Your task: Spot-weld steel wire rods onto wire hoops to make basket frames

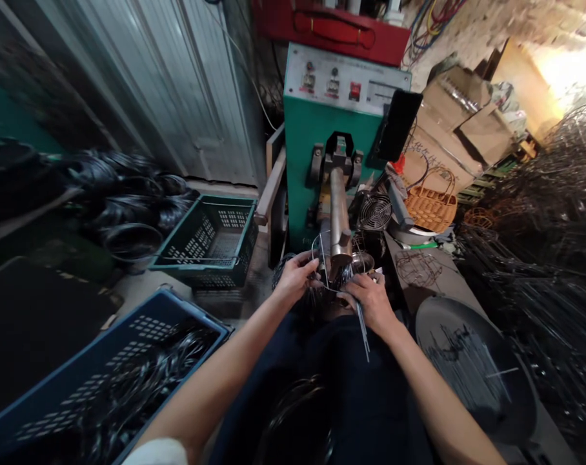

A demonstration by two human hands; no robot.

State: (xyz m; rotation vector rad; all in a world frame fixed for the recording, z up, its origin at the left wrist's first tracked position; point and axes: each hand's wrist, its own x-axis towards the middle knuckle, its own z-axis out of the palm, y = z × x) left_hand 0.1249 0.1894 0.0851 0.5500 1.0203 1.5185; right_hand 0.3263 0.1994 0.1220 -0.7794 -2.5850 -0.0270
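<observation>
A green machine [303, 161] stands ahead, its metal cylinder [339, 206] pointing down toward my hands. Just left of the cylinder's lower end, my left hand [297, 278] pinches a bent wire frame [325, 284] between thumb and fingers. The frame spans the gap below the cylinder tip. My right hand [368, 297] is closed at the frame's right side, around several thin straight metal rods [363, 329] that hang down below the palm. The fingertips of my right hand are partly hidden near the cylinder.
At left are a green crate [201, 266] and a blue crate [162, 297] of dark wire pieces. A round pan [520, 387] with short rods lies at right, near a wicker basket [431, 210] and heaped wire frames [554, 258]. A black phone [399, 123] sticks out by the panel.
</observation>
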